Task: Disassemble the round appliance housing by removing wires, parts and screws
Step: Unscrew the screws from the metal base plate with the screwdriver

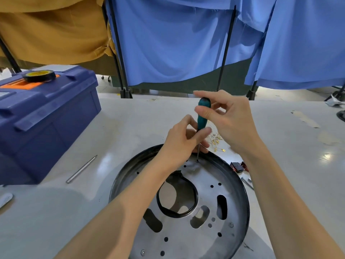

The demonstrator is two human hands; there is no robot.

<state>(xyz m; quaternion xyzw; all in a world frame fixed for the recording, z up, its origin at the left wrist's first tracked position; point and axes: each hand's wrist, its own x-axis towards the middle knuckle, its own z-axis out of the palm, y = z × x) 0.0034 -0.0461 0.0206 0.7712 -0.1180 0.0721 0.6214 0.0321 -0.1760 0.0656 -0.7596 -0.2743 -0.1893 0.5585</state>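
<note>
I am on the screw-removal step. The round housing (209, 174) lies flat on the table (130, 124) right in front of me, its metal plate facing up. I hold the screwdriver (202, 116) upright with its tip seated in a screw (197, 160) at the far edge of the plate. My left hand (179, 144) curls round the bottom of the green handle and the top of the shaft to steady it. My right hand (229, 118) pinches the top of the handle between thumb and fingertips, ready to twist.

The loose wires (216, 141) lie in a small heap just beyond the housing, so I judge that part of the job done. At least two more screws show near me, one on the right (231, 224) and one on the left (142, 252).

Next I need firm downward pressure while I turn, keeping the shaft straight so the tip does not slip out of the head. Once the screw loosens, I must lift it out and set it aside.
</note>
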